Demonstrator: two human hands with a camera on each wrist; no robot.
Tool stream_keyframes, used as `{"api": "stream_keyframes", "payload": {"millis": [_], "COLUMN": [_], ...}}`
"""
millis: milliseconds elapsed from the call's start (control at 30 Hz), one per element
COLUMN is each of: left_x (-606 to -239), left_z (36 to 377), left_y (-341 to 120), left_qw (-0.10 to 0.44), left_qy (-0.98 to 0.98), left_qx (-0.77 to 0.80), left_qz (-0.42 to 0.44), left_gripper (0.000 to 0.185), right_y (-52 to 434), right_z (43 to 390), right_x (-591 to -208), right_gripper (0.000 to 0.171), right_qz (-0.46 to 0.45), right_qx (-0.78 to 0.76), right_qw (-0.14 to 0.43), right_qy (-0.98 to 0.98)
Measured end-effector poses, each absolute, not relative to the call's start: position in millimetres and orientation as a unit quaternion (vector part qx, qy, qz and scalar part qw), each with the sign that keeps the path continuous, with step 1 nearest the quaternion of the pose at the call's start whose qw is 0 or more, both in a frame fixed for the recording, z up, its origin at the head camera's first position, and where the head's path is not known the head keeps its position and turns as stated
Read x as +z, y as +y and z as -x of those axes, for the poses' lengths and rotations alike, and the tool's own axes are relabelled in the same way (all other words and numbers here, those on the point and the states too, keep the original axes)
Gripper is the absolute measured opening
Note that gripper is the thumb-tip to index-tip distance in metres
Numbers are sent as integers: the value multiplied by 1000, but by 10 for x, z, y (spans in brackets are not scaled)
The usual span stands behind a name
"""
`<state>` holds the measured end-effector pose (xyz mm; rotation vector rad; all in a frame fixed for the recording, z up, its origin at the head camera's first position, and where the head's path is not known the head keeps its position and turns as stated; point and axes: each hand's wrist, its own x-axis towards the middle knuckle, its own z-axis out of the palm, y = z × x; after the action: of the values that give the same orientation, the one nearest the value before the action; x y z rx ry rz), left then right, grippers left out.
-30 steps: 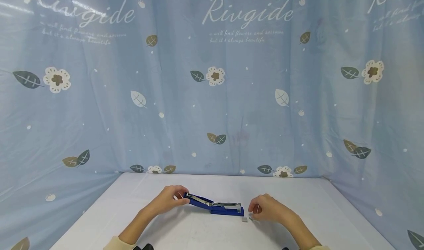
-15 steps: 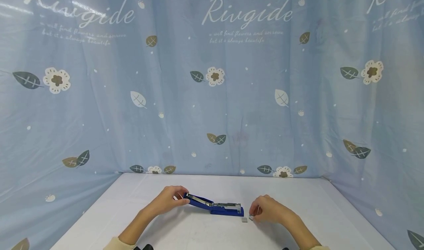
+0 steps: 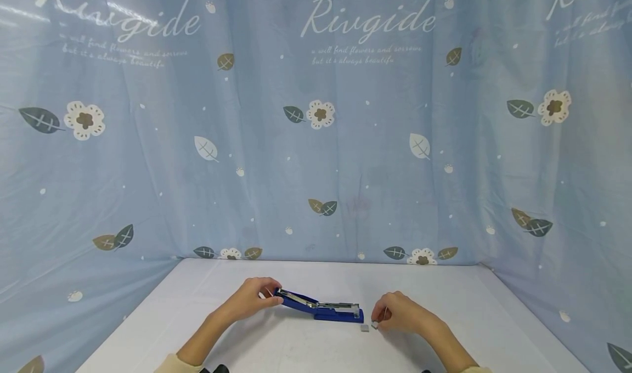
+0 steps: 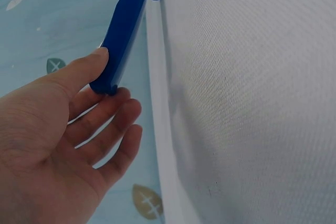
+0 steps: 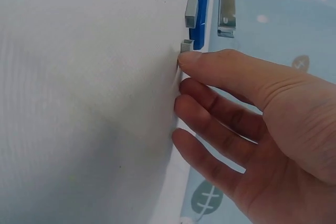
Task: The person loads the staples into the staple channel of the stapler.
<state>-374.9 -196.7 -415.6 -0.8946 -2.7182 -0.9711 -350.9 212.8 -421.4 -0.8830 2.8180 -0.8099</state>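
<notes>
A blue stapler (image 3: 338, 314) lies swung wide apart on the white table, its metal staple channel showing. My left hand (image 3: 249, 297) pinches the end of the stapler's raised arm between thumb and fingers; in the left wrist view the blue arm (image 4: 125, 30) slants up from the thumb. Just right of the stapler's base, my right hand (image 3: 402, 311) pinches a short grey strip of staples (image 5: 186, 45) by thumb and index finger, low over the table. A second block of staples (image 3: 364, 328) rests between the stapler's end and those fingertips.
The white tabletop (image 3: 296, 351) stretches around both hands. A blue curtain (image 3: 316, 159) with printed leaves and flowers encloses it at the back and on both sides. Dark objects poke in at the bottom edge of the head view.
My right hand has shifted very slightly, and the staple strip at its fingertips shows a little more. The left hand and the stapler stay put.
</notes>
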Motion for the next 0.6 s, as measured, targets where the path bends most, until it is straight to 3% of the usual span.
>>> {"api": "stream_keyframes", "payload": {"millis": [600], "left_x": [-4166], "left_z": [3776], "left_y": [-1964], "left_qw": [55], "left_qy": [-899], "left_qx": [-321], "left_qz": [294], "left_gripper": [37], "right_y": [2122], "right_z": [3500], "right_x": [-4214], "right_gripper": [8], "right_qz": [292], "right_qx": [-257], "right_qw": [25], "right_qy": [921]}}
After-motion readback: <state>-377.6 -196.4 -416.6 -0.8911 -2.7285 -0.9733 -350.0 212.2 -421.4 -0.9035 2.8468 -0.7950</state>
